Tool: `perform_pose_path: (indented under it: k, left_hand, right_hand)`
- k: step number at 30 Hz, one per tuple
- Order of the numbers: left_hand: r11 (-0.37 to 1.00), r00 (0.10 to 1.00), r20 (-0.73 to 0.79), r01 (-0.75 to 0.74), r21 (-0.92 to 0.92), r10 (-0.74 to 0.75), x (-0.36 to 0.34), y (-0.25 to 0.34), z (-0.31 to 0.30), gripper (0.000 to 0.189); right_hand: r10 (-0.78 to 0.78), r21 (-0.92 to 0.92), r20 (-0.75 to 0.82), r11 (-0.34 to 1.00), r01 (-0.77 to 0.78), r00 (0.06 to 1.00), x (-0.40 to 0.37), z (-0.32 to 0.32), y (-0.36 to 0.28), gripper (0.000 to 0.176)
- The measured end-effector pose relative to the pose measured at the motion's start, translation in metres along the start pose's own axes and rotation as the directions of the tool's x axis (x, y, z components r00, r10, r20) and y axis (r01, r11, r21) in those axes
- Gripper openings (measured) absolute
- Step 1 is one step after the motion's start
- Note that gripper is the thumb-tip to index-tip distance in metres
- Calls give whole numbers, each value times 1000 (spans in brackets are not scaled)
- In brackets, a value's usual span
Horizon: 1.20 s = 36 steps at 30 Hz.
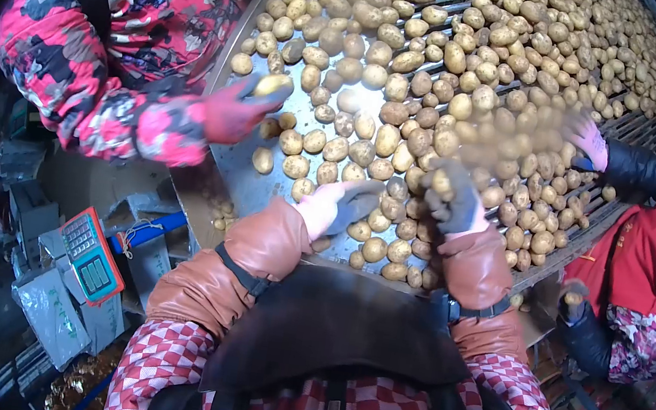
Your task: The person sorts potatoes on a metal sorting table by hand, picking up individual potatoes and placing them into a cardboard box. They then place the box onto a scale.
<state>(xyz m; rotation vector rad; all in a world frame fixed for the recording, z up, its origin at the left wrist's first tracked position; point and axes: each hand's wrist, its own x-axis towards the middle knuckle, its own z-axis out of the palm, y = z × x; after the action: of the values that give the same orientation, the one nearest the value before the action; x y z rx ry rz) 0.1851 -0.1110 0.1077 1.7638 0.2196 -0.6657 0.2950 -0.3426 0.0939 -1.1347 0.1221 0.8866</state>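
Note:
My left hand (340,207), in a pink and grey glove, reaches over the near part of the metal sorting table (235,179). Its fingers stretch to the right, low over several potatoes (336,150), and none shows in its grasp. To the right of it, my right hand (456,202), in a grey glove, has its fingers curled around a potato (441,185). Loose potatoes lie close about both hands, brownish yellow and of mixed sizes.
At the left a co-worker's pink-gloved hand (245,109) holds a potato. On the right another person's gloved hand (590,141) is over the slatted bed (637,127), by motion-blurred potatoes. A scale (93,256) and cartons stand at the lower left.

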Motion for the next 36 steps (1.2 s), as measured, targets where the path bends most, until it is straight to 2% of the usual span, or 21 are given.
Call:
perform_pose_path:
  k: [1,3,5,6,8,9,11,13,14,15,16,19,21,22,24,26,27,28,29,31,36]
  left_hand:
    - [968,998,-38,43,-246,-54,-3,-1,0,47]
    - [969,999,-40,6,-248,-16,-9,-9,-3,55]
    - [991,989,-93,119,62,-113,-38,34,-11,54]
    - [987,995,-104,-18,-157,1,-45,-2,-12,54]
    - [953,942,-267,127,-273,-202,-55,-66,-12,51]
    - [954,874,-409,171,-248,-263,-63,-113,-13,49]
    - [938,709,-640,89,-336,-297,-118,-69,-34,51]
    - [967,401,-903,-127,-220,-153,-143,-140,-56,66]
    - [965,379,-911,-128,-228,-165,-165,-152,-57,66]
    - [951,370,-910,300,-75,-188,-183,-158,-56,67]
    - [739,355,-910,669,86,-216,-197,-162,-49,68]
    - [724,347,-816,679,-121,-462,-218,-157,-20,63]
    - [750,388,-790,648,-134,-476,-217,-221,12,48]
    - [798,507,-666,556,-232,-547,-221,-211,18,38]
    - [688,567,-567,725,0,-598,-222,-223,43,35]
    - [718,585,-503,688,-107,-636,-234,-261,57,33]
    - [616,472,-434,730,-296,-768,-241,-221,47,29]
    - [654,485,-526,731,-194,-698,-241,-263,62,26]
    - [628,427,-487,671,-394,-762,-246,-237,56,25]
    - [672,359,-571,458,-582,-738,-249,-241,66,22]
    - [693,450,-578,650,-311,-681,-256,-231,70,19]
  right_hand:
    - [53,-122,29,991,-49,998,-1,16,9,39]
    - [247,-324,-35,914,-245,968,-2,58,15,49]
    - [227,-384,147,910,-155,963,-12,87,34,52]
    - [300,-281,276,934,-222,913,-11,95,41,54]
    - [449,-305,429,889,-342,784,-8,102,48,58]
    - [461,-324,443,882,-342,769,-10,107,44,58]
    - [526,-397,348,832,-386,776,-20,118,34,59]
    - [486,-332,383,866,-374,786,-9,100,60,54]
    - [494,-350,352,857,-378,795,-11,100,60,53]
    - [497,-366,319,850,-379,807,-12,102,60,52]
    - [553,-343,259,819,-460,792,-16,112,50,49]
    - [479,-395,320,852,-344,818,-7,105,72,46]
    - [452,-454,396,853,-257,799,-13,101,73,45]
    - [469,-451,370,845,-286,802,-17,106,69,43]
    - [442,-433,389,862,-263,808,-19,110,76,35]
    - [400,-550,295,814,-188,868,-21,117,80,32]
    - [360,-542,403,835,-97,841,-15,102,87,32]
    - [88,-602,622,690,403,778,-7,89,100,28]
    - [1,-636,730,367,679,683,-8,90,95,24]
    - [-201,-536,786,249,807,584,5,79,118,24]
    - [87,-769,522,478,424,848,2,78,113,17]
